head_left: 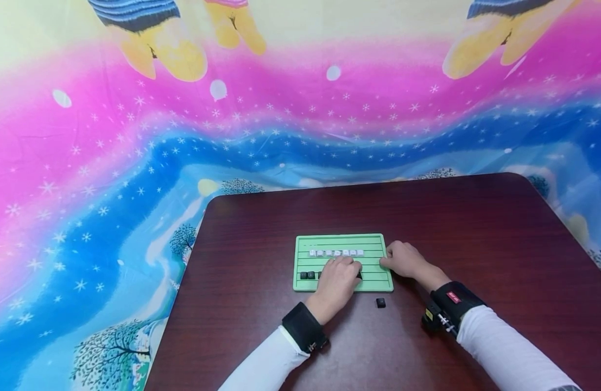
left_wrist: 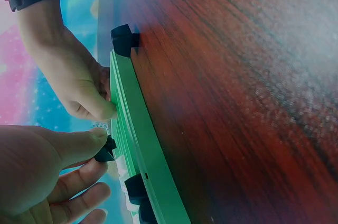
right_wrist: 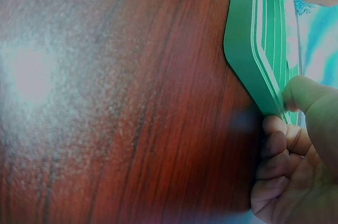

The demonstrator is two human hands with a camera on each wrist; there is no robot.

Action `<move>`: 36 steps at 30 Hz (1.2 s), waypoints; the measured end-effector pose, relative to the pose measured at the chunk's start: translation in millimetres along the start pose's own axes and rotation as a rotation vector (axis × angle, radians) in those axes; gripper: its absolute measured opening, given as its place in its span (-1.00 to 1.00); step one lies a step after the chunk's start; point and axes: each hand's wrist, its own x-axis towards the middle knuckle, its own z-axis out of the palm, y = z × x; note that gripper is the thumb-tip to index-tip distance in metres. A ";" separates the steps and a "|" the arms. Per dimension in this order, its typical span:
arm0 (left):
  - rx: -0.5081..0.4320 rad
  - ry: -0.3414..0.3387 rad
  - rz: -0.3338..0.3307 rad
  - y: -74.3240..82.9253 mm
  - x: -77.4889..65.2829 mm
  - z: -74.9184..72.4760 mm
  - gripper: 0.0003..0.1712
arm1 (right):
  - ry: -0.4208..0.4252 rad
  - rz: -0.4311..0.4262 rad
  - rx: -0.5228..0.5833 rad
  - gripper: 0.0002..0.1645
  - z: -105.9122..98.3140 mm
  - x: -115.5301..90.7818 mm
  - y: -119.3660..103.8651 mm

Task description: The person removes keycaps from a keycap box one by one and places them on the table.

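A ridged green board [head_left: 339, 242] lies on the table, carrying a row of several white keycaps [head_left: 320, 253]. Below that row, several black keycaps [head_left: 307, 275] stand at the board's left, partly covered by my left hand [head_left: 335, 282]. Between thumb and index finger, my left hand pinches another black keycap [left_wrist: 106, 151] close over the board; its other fingers are spread. My right hand [head_left: 406, 260] grips the board's right edge, thumb on top and curled fingers at the side. One loose black keycap [head_left: 380, 303] lies on the table just in front of the board.
The dark reddish-brown wooden table [head_left: 251, 244] has rounded far corners. A colourful printed cloth [head_left: 300, 108] hangs behind it and down its left side. Black straps with small cameras [head_left: 432, 320] sit on both wrists over white sleeves.
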 end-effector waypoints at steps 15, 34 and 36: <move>0.017 -0.039 0.003 3.2 -2.1 -4.0 -0.82 | -0.006 -0.011 0.001 -0.51 0.8 1.5 -0.2; 0.013 -0.010 0.045 8.8 -10.0 -2.8 -0.83 | -0.001 0.001 -0.013 -0.51 0.5 2.0 -0.5; 0.005 -0.009 0.043 9.7 -10.9 -2.6 -0.84 | -0.002 0.007 -0.010 -0.51 0.1 1.5 -1.1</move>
